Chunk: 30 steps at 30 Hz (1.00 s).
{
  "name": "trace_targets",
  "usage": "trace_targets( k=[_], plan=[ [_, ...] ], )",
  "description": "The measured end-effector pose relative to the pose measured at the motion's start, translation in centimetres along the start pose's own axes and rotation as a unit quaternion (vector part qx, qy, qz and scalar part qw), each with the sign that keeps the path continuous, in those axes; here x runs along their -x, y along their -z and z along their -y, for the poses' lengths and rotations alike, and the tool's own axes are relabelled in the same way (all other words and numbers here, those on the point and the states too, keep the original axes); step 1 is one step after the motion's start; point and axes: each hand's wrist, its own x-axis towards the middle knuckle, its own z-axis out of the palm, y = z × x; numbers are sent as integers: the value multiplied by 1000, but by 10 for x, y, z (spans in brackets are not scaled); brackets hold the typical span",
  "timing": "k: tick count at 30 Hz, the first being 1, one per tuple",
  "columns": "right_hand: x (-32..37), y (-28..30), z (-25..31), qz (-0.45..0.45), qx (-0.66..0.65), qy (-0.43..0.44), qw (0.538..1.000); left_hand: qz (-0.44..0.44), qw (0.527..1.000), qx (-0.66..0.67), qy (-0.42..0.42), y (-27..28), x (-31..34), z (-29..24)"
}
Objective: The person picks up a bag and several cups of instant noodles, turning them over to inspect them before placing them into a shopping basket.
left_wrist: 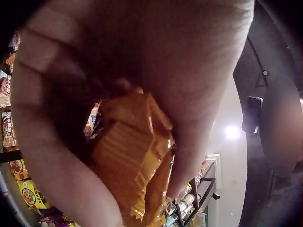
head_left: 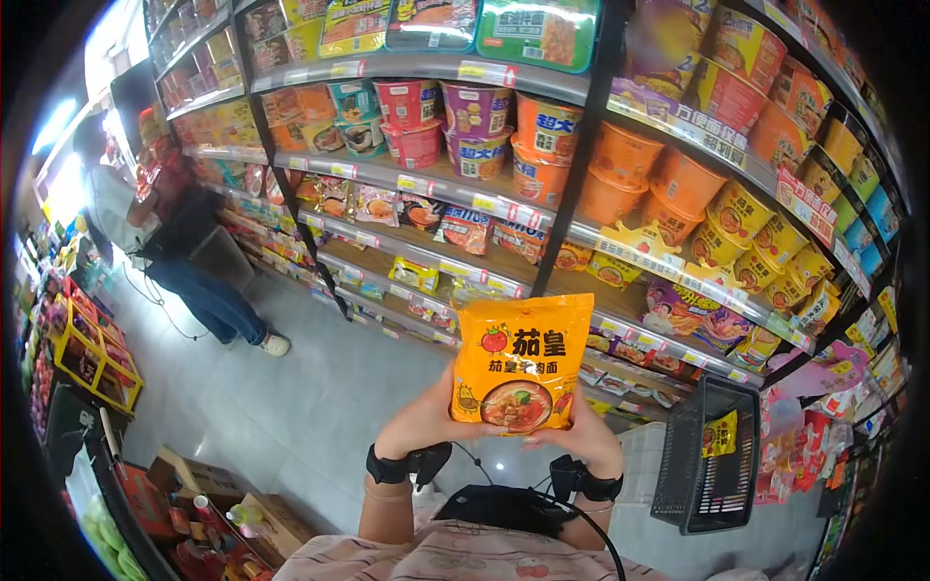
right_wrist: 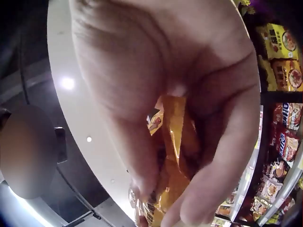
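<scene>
A yellow-orange packet of instant noodles (head_left: 521, 363) is held upright between both hands, its printed front with a tomato and a bowl facing the head camera. My left hand (head_left: 421, 418) grips its lower left side, and my right hand (head_left: 586, 438) grips the lower right side. In the left wrist view, the thumb and fingers of the left hand (left_wrist: 189, 71) curl round the crinkled packet edge (left_wrist: 137, 151). Seen from the right wrist, the right hand (right_wrist: 180, 52) pinches the opposite edge of the packet (right_wrist: 175, 165). The packet's back is hidden.
Shelves with noodle tubs (head_left: 480, 126) and bagged noodles (head_left: 460, 228) stand ahead. A black shopping basket (head_left: 712, 455) holding a yellow packet (head_left: 720, 436) is at the right. Cardboard boxes (head_left: 208, 484) lie lower left. Another person (head_left: 174, 232) stands in the aisle at left.
</scene>
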Motion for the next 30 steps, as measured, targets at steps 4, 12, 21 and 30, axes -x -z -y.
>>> trace_targets(
  k=[4,12,21,30],
  plan=[
    [-7,-14,3,-18,1,8,1000,14,999,-13,-32,17,4,4],
    [7,-5,11,-81,37,66,994,83,994,56,34,13,-8,8],
    [44,19,16,-137,-18,94,986,124,986,110,3,-22,-41,28],
    [59,34,20,-152,-31,79,985,160,986,13,-47,-40,-54,18]
  ],
)
